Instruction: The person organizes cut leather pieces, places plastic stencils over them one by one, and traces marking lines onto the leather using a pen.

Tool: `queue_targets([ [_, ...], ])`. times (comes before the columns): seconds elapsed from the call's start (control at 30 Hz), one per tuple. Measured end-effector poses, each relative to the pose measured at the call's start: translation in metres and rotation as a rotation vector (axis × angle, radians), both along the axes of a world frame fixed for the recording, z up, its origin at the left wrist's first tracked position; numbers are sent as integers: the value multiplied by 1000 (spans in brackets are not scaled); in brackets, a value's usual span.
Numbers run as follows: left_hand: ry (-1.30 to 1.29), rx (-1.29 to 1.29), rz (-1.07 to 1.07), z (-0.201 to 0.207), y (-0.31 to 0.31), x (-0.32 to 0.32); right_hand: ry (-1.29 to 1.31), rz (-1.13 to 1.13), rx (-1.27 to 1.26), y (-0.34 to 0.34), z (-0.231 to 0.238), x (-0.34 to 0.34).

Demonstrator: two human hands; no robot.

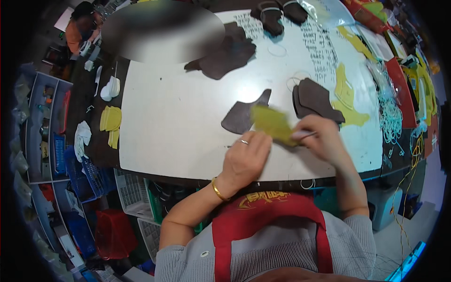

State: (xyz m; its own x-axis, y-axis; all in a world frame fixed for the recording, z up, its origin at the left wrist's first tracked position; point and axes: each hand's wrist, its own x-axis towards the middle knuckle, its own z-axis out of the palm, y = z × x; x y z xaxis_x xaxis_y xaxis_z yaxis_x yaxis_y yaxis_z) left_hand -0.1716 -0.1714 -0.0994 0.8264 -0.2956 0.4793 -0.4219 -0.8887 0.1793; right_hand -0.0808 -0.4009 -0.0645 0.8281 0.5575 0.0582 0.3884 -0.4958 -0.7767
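The left hand has its fingers close together, right by the lower left edge of a flat yellow-green piece; I cannot tell if they grip it. It wears a silver ring, and a gold bangle is on the wrist. The right hand is pinched on the lower right corner of the yellow-green piece. The piece looks blurry and is over the big white board, near its front.

Now from the left. A grey shelf is at the far left. Next come a blue plastic basket, a crumpled white cloth and a pile of yellow curved pieces beside the board.

On the board, dark brown flat pieces lie in a messy heap at the back. One grey-brown flat piece lies just left of the yellow-green piece, partly hidden behind it. A neat stack of dark brown shapes sits behind the right hand. Right of that lie pale yellow shapes, then a tangle of pale string.
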Motion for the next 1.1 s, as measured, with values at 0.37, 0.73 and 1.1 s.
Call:
queue_targets([
  [0.37, 50, -125, -153, -2, 25, -18, 120, -168, 128, -5, 0, -1],
  [0.73, 42, -227, 9, -22, 14, -40, 208, 46, -108, 28, -30, -12],
  [1.1, 213, 67, 46, -5, 10, -37, 314, 8, -151, 4, -18, 8],
])
